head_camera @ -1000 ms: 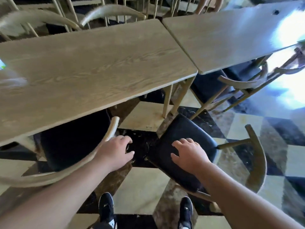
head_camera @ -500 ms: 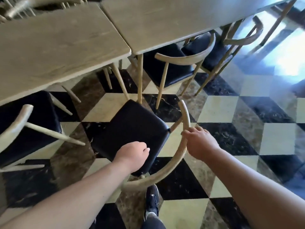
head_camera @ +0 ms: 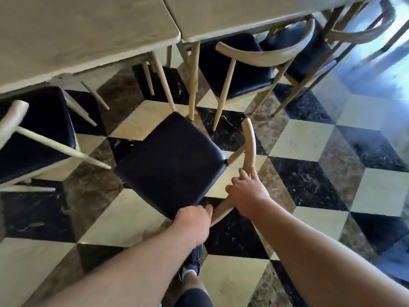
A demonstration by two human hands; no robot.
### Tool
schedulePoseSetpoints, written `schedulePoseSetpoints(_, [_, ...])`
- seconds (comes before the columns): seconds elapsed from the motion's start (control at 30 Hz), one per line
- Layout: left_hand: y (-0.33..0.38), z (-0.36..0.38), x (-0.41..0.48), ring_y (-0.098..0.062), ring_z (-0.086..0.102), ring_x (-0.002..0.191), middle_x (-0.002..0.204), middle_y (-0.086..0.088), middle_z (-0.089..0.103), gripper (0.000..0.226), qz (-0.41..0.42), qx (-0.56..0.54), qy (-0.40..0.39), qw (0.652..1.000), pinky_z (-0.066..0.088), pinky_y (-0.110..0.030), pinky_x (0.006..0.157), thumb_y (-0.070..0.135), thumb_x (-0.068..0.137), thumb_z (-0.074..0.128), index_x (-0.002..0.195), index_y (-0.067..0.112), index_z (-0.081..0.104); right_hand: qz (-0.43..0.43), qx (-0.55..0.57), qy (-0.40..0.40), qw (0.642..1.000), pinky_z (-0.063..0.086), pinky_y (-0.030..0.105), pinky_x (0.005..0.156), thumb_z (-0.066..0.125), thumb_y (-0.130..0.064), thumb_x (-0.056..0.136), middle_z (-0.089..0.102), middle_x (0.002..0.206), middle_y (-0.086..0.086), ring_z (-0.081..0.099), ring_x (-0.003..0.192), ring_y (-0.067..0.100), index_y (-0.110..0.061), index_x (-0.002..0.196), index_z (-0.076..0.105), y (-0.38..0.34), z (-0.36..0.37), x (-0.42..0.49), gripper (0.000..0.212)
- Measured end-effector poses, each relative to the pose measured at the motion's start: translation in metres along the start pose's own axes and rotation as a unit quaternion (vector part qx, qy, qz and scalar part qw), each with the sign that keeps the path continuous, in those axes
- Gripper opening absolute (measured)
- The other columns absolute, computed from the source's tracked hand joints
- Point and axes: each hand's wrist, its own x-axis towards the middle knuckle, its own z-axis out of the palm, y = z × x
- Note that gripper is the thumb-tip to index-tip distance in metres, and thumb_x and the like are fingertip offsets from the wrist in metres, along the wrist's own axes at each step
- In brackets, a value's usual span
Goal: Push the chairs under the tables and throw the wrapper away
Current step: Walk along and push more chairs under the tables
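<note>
Left chair (head_camera: 33, 134): tucked under desk (head_camera: 84, 29). Centre chair (head_camera: 174, 156): out on floor, askew. Your left hand (head_camera: 194, 220) closed on its backrest near the seat's rear corner; right hand (head_camera: 247, 191) wraps the rail. Step: chair-pushing. Next: square it, slide under. Wrapper: unseen.

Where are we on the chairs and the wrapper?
Looks done: the chair on the left and two on the right sit partly under the tables. In hand: the middle chair, out on the floor, left hand and right hand gripping its curved backrest. Left: pushing it in; no wrapper is in view.
</note>
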Motion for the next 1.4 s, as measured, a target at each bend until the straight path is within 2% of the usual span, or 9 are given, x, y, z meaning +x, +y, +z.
schedulePoseSetpoints(0.13, [-0.038, 0.011, -0.008, -0.039, 0.068, 0.113, 0.126, -0.011, 0.063, 0.040, -0.001, -0.032, 0.051, 0.998, 0.054, -0.049, 0.084, 0.025, 0.102, 0.058, 0.140, 0.018, 0.045, -0.021, -0.041, 0.000, 0.999, 0.002, 0.076, 0.122, 0.061, -0.035, 0.103, 0.062, 0.137, 0.003, 0.040, 0.143, 0.041, -0.028, 0.140, 0.060, -0.020, -0.020, 0.016, 0.037])
schedulePoseSetpoints(0.23, [-0.085, 0.012, -0.018, -0.038, 0.067, 0.114, 0.127, -0.010, 0.062, 0.046, -0.019, -0.030, 0.080, 0.996, 0.052, -0.046, 0.085, 0.032, 0.105, 0.057, 0.146, 0.018, 0.042, -0.031, -0.036, 0.025, 0.999, 0.002, 0.078, 0.120, 0.056, -0.030, 0.104, 0.064, 0.130, 0.003, 0.045, 0.138, 0.041, -0.028, 0.135, 0.059, -0.041, -0.042, 0.035, 0.031])
schedulePoseSetpoints(0.33, [-0.140, 0.004, -0.028, -0.038, 0.065, 0.115, 0.127, -0.012, 0.063, 0.050, -0.030, -0.025, 0.093, 0.995, 0.048, -0.042, 0.085, 0.041, 0.107, 0.055, 0.149, 0.018, 0.041, -0.043, -0.017, 0.024, 0.999, 0.005, 0.079, 0.118, 0.055, -0.026, 0.104, 0.063, 0.131, 0.005, 0.048, 0.135, 0.040, -0.027, 0.137, 0.058, -0.072, -0.072, 0.057, 0.033])
schedulePoseSetpoints(0.43, [-0.194, -0.003, -0.033, -0.039, 0.065, 0.111, 0.124, -0.011, 0.064, 0.042, -0.031, -0.020, 0.103, 0.994, 0.041, -0.043, 0.078, 0.041, 0.108, 0.053, 0.142, 0.018, 0.046, -0.053, 0.008, 0.021, 0.998, 0.007, 0.079, 0.118, 0.055, -0.026, 0.105, 0.062, 0.134, 0.006, 0.048, 0.136, 0.038, -0.028, 0.141, 0.055, -0.103, -0.099, 0.080, 0.036])
schedulePoseSetpoints(0.63, [-0.283, -0.023, -0.027, -0.038, 0.063, 0.108, 0.116, -0.011, 0.065, 0.033, -0.020, -0.021, 0.114, 0.993, 0.042, -0.047, 0.082, 0.041, 0.106, 0.053, 0.131, 0.020, 0.050, -0.039, 0.012, 0.013, 0.999, 0.012, 0.080, 0.118, 0.054, -0.022, 0.103, 0.062, 0.136, 0.006, 0.050, 0.134, 0.037, -0.026, 0.141, 0.056, -0.142, -0.155, 0.123, 0.038])
schedulePoseSetpoints(0.73, [-0.322, -0.037, -0.018, -0.037, 0.062, 0.108, 0.115, -0.010, 0.064, 0.031, -0.014, -0.021, 0.122, 0.992, 0.043, -0.050, 0.089, 0.040, 0.107, 0.053, 0.131, 0.021, 0.050, -0.028, 0.018, 0.008, 0.999, 0.011, 0.080, 0.119, 0.054, -0.020, 0.103, 0.061, 0.138, 0.006, 0.049, 0.137, 0.036, -0.024, 0.142, 0.055, -0.152, -0.185, 0.147, 0.040])
schedulePoseSetpoints(0.97, [-0.401, -0.069, 0.017, -0.033, 0.060, 0.110, 0.116, -0.005, 0.063, 0.035, -0.007, 0.003, 0.142, 0.990, 0.043, -0.051, 0.098, 0.043, 0.106, 0.054, 0.138, 0.028, 0.048, -0.053, 0.058, 0.043, 0.996, 0.020, 0.077, 0.120, 0.057, -0.019, 0.101, 0.065, 0.135, 0.002, 0.054, 0.136, 0.033, -0.027, 0.139, 0.057, -0.154, -0.231, 0.213, 0.039])
schedulePoseSetpoints(1.17, [-0.427, -0.097, 0.041, -0.031, 0.060, 0.115, 0.122, -0.003, 0.064, 0.040, -0.033, 0.010, 0.140, 0.990, 0.041, -0.051, 0.107, 0.042, 0.106, 0.056, 0.143, 0.029, 0.047, -0.105, 0.058, 0.042, 0.992, 0.023, 0.072, 0.121, 0.058, -0.017, 0.099, 0.065, 0.133, 0.001, 0.055, 0.133, 0.031, -0.026, 0.129, 0.059, -0.133, -0.264, 0.256, 0.031])
schedulePoseSetpoints(1.4, [-0.450, -0.143, 0.067, -0.029, 0.056, 0.121, 0.122, -0.001, 0.063, 0.041, -0.085, 0.003, 0.130, 0.988, 0.033, -0.053, 0.116, 0.041, 0.105, 0.057, 0.144, 0.031, 0.047, -0.136, 0.062, 0.064, 0.987, 0.041, 0.060, 0.107, 0.059, -0.018, 0.094, 0.067, 0.117, 0.001, 0.063, 0.115, 0.031, -0.027, 0.123, 0.060, -0.109, -0.300, 0.306, 0.030])
